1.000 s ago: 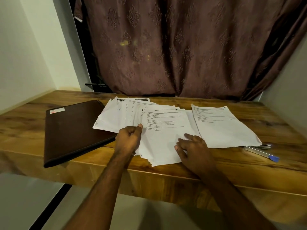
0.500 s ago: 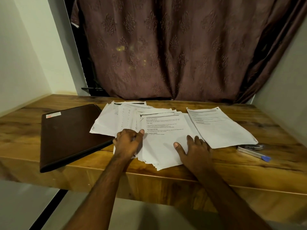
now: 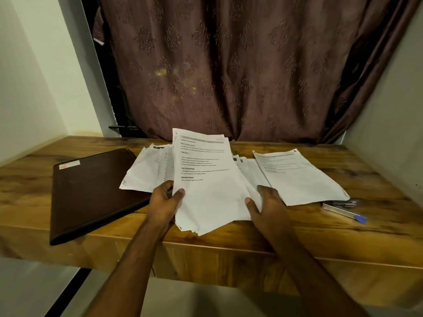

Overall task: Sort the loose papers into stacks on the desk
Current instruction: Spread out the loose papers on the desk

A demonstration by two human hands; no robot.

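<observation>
Your left hand (image 3: 165, 200) and right hand (image 3: 266, 202) are gripping the paper bundle (image 3: 207, 179), tilting up at the desk's (image 3: 297, 236) centre; another stack (image 3: 297, 177) is lying at 2 o'clock

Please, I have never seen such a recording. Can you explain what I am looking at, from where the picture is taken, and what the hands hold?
There is no machine here. A person wears a camera on the head, so you look forward and down at their own arms. The left hand and right hand grip a bundle of papers by its lower edge, tilted up off the wooden desk. More sheets lie fanned behind it, and a separate stack lies to the right. A dark folder lies on the left, a pen on the right.
</observation>
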